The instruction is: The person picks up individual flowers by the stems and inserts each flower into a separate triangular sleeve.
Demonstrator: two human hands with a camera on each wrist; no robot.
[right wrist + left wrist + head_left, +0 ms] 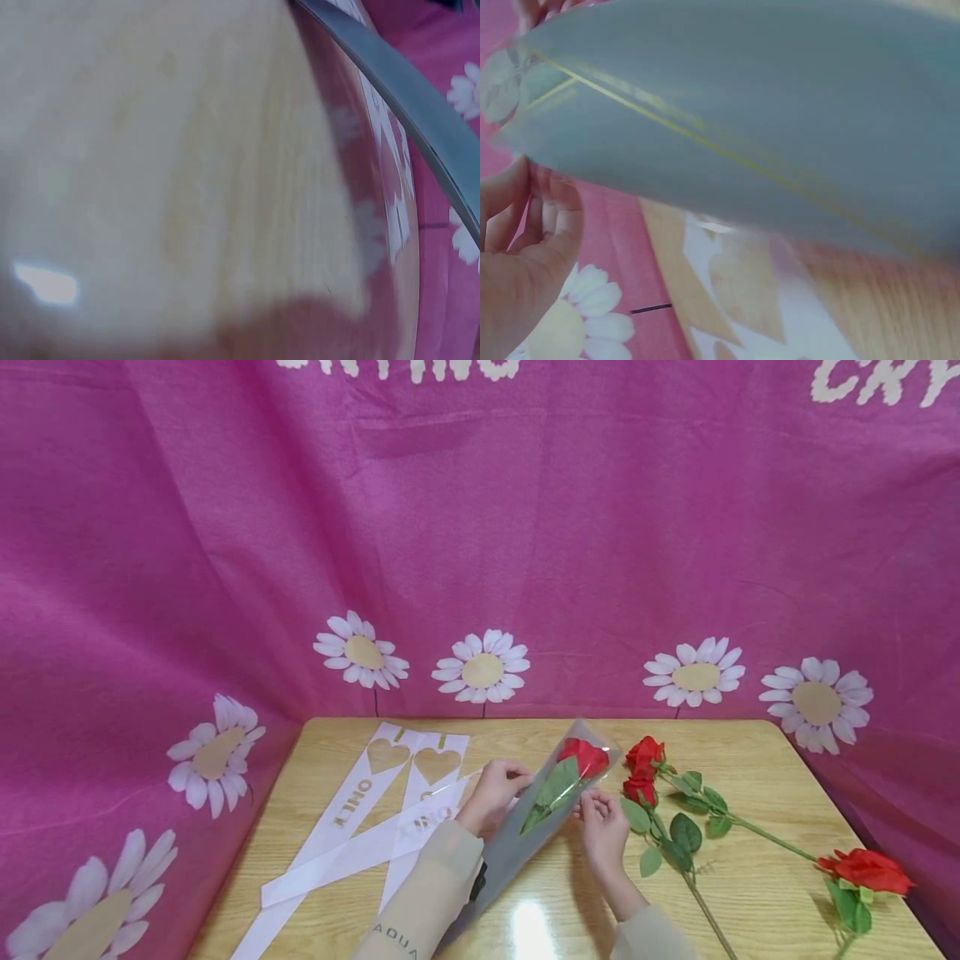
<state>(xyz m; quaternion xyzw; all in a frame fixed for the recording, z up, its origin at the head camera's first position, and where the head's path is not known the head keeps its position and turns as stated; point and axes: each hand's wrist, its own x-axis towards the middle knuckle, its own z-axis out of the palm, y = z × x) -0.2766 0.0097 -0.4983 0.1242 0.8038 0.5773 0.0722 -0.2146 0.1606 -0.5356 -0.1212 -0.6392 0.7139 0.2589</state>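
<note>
1. From the left edge and across the top of the head view hangs a magenta cloth (525,527) with printed white daisies; the wooden tabletop (311,777) spans the lower frame.
2. At lower left, a white wrapper (352,802) marked ONLY, with a heart shape near its top, lies slantwise.
3. Just beside it lies a second heart-marked wrapper (437,767); a pale strip (330,868) crosses over both.
4. At lower centre, the left hand (498,789) has its grip clamped on the left edge of a grey wrapper, thumb and fingers together there.
5. The grey wrapper (513,860) slants from bottom centre up to the right, between the hands, a red rose (585,757) with green leaves inside its clear-fronted upper end.
6. Right of it, the right hand (603,835) pinches the wrapper's right edge, its grip together at the fingertips.
7. Farther right, two loose roses (642,757) lie with heads touching or nearly so.
8. At lower right lies another loose rose (866,870).
</note>
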